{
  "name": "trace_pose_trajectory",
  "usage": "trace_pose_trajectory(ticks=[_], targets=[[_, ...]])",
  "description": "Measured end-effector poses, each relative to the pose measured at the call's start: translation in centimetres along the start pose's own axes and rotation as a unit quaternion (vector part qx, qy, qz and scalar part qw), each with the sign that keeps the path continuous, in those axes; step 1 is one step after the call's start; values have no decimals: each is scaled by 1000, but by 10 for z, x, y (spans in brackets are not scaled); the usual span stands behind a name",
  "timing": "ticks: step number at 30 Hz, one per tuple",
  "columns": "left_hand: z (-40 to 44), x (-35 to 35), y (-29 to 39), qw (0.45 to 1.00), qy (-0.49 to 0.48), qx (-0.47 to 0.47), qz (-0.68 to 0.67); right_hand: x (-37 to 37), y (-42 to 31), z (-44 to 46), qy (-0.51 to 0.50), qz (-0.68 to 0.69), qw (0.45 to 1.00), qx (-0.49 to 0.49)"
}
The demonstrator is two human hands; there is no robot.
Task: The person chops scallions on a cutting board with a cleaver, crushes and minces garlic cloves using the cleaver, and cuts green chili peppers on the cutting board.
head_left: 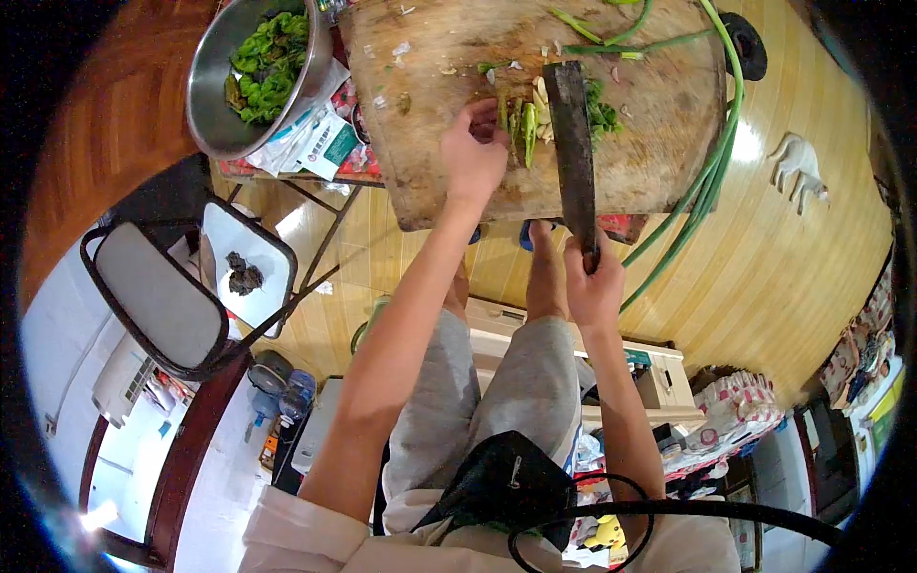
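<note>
My right hand is closed round the handle of a dark cleaver. The blade lies over the wooden cutting board, between pale chopped pieces and a small heap of chopped green leaves. My left hand is at the board, its fingers curled beside the left end of several green pepper pieces. Something dark red shows under those fingers, too hidden to name.
A metal bowl of green leaves stands left of the board. Long green stalks hang over its right edge. A white cat lies on the floor at right. A chair stands at lower left.
</note>
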State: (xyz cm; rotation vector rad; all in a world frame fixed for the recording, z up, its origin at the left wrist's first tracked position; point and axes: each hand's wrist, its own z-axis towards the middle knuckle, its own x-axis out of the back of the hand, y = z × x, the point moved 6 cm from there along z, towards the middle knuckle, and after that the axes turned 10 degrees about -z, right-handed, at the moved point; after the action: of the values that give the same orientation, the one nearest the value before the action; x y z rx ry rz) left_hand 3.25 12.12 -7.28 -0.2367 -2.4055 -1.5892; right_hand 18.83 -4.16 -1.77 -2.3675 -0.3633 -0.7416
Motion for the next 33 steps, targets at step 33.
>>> trace_pose_trajectory(ticks=[33], targets=[[-21,45,-19,988,41,-93,118,-51,-39,-9,-40,-69,993,83]])
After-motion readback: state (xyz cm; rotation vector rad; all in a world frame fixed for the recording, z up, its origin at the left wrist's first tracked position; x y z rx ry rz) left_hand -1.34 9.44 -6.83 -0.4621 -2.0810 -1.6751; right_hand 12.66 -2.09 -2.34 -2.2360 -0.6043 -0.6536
